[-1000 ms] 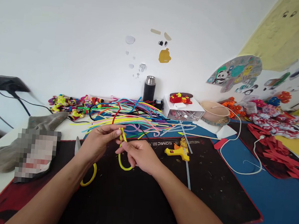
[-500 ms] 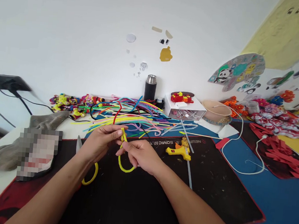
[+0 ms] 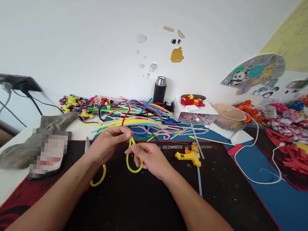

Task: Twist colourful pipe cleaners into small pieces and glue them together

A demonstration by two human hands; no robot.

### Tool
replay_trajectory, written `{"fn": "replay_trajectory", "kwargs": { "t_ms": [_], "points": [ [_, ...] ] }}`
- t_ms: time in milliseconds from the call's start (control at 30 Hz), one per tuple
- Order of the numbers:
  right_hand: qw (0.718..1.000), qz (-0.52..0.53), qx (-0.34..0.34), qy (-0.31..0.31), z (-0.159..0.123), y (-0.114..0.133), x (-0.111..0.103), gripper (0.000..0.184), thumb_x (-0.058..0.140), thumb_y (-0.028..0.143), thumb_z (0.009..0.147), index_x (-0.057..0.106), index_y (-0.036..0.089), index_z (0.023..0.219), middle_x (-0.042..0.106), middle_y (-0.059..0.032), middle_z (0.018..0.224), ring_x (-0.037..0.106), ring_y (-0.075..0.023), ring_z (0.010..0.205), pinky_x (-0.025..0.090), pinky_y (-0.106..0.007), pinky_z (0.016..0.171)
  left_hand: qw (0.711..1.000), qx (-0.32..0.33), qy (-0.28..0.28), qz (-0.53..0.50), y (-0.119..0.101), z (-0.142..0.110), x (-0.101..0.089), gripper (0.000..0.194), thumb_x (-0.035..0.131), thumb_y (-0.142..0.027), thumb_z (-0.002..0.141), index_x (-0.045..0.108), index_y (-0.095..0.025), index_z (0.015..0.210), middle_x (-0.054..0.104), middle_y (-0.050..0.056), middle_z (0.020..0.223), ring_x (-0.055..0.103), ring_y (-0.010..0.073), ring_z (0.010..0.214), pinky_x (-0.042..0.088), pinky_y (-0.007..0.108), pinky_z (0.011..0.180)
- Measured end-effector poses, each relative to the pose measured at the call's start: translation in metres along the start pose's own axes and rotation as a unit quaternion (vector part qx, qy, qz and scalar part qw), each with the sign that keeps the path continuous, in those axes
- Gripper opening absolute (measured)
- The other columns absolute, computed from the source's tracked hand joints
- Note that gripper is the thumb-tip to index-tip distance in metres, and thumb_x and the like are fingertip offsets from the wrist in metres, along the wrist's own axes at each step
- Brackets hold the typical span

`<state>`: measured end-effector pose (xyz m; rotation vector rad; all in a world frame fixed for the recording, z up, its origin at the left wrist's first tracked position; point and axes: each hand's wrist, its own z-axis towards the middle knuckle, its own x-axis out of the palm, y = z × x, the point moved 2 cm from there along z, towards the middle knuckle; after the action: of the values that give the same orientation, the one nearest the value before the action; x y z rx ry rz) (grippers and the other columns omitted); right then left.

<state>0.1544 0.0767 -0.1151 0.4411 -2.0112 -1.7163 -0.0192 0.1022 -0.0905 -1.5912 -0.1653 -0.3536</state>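
A yellow pipe cleaner, bent into a teardrop loop, hangs between my hands above the black mat. The thumb and forefinger of my left hand pinch it at the top, where its two strands come together. My right hand is closed on the loop's right strand, thumb against curled fingers. Partly hidden under my left forearm lie scissors with a yellow and red handle; the blade tip shows beyond my wrist.
Behind my hands is a pile of coloured pipe cleaners. A yellow glue gun lies to the right, with a clear glue stick. Farther back stand a black flask, a white box and a beige bowl. Grey cloth lies left.
The loop's top has been drawn together into a narrow point, and my right hand holds the strand closer to it. The whole view has shifted slightly, so everything appears farther right.
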Motion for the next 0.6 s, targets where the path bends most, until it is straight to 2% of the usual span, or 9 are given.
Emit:
{"fn": "replay_trajectory", "kwargs": {
  "t_ms": [167, 267, 367, 467, 600],
  "points": [
    [0.994, -0.062, -0.05, -0.073, 0.002, 0.001, -0.005, 0.05, 0.067, 0.067, 0.092, 0.077, 0.018, 0.094, 0.06, 0.0019, 0.064, 0.044, -0.011, 0.053, 0.033, -0.026, 0.052, 0.998, 0.023, -0.032, -0.055, -0.002, 0.003, -0.006, 0.032, 0.1, -0.03, 0.064, 0.075, -0.013, 0.073, 0.066, 0.001, 0.07, 0.057, 0.0096, 0.058, 0.049, 0.018, 0.052],
    [0.994, -0.049, -0.059, -0.077, 0.004, 0.0, -0.004, 0.044, 0.069, 0.062, 0.092, 0.073, 0.018, 0.088, 0.062, 0.0006, 0.071, 0.045, -0.0104, 0.054, 0.034, -0.026, 0.053, 0.99, 0.056, -0.078, -0.102, -0.006, 0.006, -0.013, 0.031, 0.101, -0.026, 0.062, 0.075, -0.013, 0.075, 0.065, 0.0, 0.07, 0.058, 0.0096, 0.06, 0.05, 0.017, 0.053],
    [0.995, 0.002, -0.055, -0.082, 0.004, 0.001, -0.003, 0.038, 0.073, 0.057, 0.09, 0.073, 0.018, 0.087, 0.065, 0.0002, 0.075, 0.044, -0.0087, 0.052, 0.032, -0.025, 0.05, 0.982, 0.076, -0.112, -0.134, -0.008, 0.008, -0.016, 0.028, 0.099, -0.022, 0.064, 0.075, -0.013, 0.074, 0.062, -0.001, 0.067, 0.058, 0.0085, 0.06, 0.051, 0.015, 0.054],
    [0.99, 0.055, -0.052, -0.119, 0.005, 0.003, -0.006, 0.033, 0.078, 0.051, 0.085, 0.074, 0.018, 0.092, 0.064, 0.0012, 0.072, 0.041, -0.0073, 0.048, 0.026, -0.024, 0.045, 0.98, 0.079, -0.115, -0.144, -0.008, 0.009, -0.017, 0.025, 0.097, -0.021, 0.067, 0.074, -0.014, 0.073, 0.062, -0.001, 0.067, 0.059, 0.0084, 0.06, 0.054, 0.015, 0.056],
    [0.98, 0.12, -0.044, -0.151, 0.008, 0.0, -0.013, 0.036, 0.081, 0.043, 0.081, 0.074, 0.019, 0.106, 0.065, 0.0024, 0.071, 0.033, -0.0051, 0.043, 0.019, -0.023, 0.042, 0.978, 0.099, -0.111, -0.144, -0.008, 0.008, -0.018, 0.027, 0.098, -0.022, 0.067, 0.073, -0.015, 0.072, 0.063, -0.002, 0.068, 0.062, 0.0093, 0.062, 0.056, 0.016, 0.059]
  ]
}}
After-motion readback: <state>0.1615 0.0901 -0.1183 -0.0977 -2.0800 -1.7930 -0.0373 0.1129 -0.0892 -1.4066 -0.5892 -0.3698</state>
